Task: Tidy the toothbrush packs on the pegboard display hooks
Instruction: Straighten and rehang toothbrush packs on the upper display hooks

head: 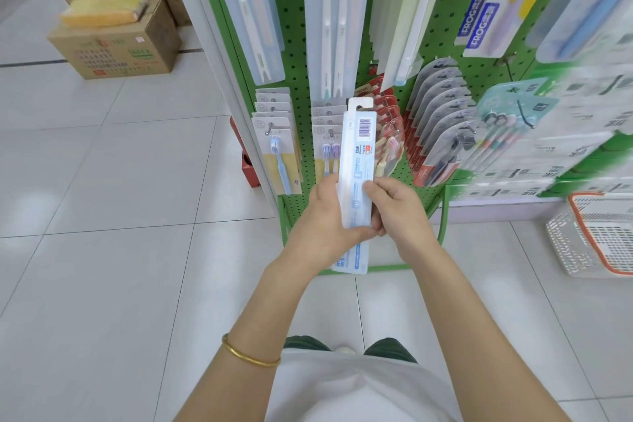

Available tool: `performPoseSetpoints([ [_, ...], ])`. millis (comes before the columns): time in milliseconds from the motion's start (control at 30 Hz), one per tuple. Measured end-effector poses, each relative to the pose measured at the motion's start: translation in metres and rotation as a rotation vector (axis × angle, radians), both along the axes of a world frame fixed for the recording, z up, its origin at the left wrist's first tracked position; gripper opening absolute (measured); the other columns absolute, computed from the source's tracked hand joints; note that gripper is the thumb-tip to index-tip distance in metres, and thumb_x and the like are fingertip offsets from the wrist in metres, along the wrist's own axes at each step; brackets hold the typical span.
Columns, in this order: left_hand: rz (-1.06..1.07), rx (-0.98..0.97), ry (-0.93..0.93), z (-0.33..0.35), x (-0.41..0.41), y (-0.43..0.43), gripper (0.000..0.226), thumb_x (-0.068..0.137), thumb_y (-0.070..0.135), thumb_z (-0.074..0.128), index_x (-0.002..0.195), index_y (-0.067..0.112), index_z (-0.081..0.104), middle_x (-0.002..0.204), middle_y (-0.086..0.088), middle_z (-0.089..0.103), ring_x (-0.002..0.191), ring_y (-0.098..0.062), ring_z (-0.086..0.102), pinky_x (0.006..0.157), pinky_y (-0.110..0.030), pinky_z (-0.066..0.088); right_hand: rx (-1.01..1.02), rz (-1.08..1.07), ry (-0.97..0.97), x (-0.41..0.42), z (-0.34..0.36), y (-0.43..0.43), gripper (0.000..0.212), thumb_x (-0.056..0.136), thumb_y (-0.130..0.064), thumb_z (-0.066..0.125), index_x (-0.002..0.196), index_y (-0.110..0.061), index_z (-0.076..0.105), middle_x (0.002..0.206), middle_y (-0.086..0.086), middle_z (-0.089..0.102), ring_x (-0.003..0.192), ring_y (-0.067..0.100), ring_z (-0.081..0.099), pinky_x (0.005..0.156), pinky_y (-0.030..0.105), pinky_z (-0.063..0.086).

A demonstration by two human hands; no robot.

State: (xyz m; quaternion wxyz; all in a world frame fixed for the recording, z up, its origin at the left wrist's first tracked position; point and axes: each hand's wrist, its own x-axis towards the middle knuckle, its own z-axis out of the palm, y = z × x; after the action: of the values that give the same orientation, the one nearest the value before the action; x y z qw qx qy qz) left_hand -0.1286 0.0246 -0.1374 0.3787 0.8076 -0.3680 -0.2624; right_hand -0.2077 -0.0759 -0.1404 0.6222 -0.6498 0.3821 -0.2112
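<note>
A long white and blue toothbrush pack (359,151) stands upright in front of the green pegboard (294,44), barcode side towards me. My left hand (325,216) grips its lower part from the left, with the pack's bottom end sticking out below the hand. From the right, my right hand (394,209) pinches the same pack, thumb across its face. Rows of other toothbrush packs (274,134) hang on hooks behind it.
Cardboard boxes (116,44) sit on the tiled floor at the far left. A white and orange plastic basket (596,233) rests on the floor at the right. The green display stand's frame (443,216) reaches down near my hands.
</note>
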Motion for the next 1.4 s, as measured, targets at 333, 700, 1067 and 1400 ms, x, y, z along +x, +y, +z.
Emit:
performPoseSetpoints([
  [333, -0.143, 0.067, 0.141, 0.006, -0.002, 0.002, 0.028, 0.085, 0.017, 0.043, 0.111, 0.011, 0.05, 0.104, -0.011, 0.059, 0.099, -0.025, 0.057, 0.091, -0.044, 0.047, 0.118, 0.036, -0.05, -0.004, 0.0, 0.001, 0.03, 0.097, -0.017, 0.052, 0.069, -0.007, 0.052, 0.055, 0.003, 0.055, 0.042, 0.01, 0.05, 0.043, 0.023, 0.04],
  [700, -0.024, -0.046, 0.389, 0.015, 0.013, 0.005, 0.059, 0.092, 0.055, 0.044, 0.108, 0.001, 0.06, 0.097, -0.014, 0.064, 0.091, -0.023, 0.061, 0.094, -0.046, 0.047, -0.037, 0.054, -0.129, -0.001, 0.011, -0.003, 0.01, 0.09, -0.01, 0.062, 0.08, -0.01, 0.063, 0.062, 0.005, 0.049, 0.046, 0.007, 0.042, 0.047, 0.018, 0.037],
  [1067, 0.273, -0.331, 0.163, 0.042, 0.024, -0.011, 0.029, 0.092, 0.035, 0.059, 0.09, 0.005, 0.056, 0.073, -0.007, 0.052, 0.062, -0.005, 0.044, 0.06, -0.021, 0.04, -0.106, 0.22, -0.129, 0.004, 0.028, 0.002, 0.02, 0.09, -0.01, 0.063, 0.079, 0.006, 0.059, 0.051, 0.0, 0.046, 0.044, 0.005, 0.04, 0.046, 0.018, 0.036],
  [1400, 0.277, -0.594, 0.07, 0.091, 0.042, 0.002, 0.035, 0.083, 0.009, 0.07, 0.094, 0.033, 0.048, 0.097, 0.01, 0.063, 0.083, -0.003, 0.061, 0.066, -0.014, 0.045, -0.256, 0.28, -0.193, 0.029, 0.065, 0.002, 0.015, 0.09, -0.011, 0.062, 0.077, -0.003, 0.059, 0.053, -0.011, 0.047, 0.045, 0.002, 0.043, 0.05, 0.013, 0.035],
])
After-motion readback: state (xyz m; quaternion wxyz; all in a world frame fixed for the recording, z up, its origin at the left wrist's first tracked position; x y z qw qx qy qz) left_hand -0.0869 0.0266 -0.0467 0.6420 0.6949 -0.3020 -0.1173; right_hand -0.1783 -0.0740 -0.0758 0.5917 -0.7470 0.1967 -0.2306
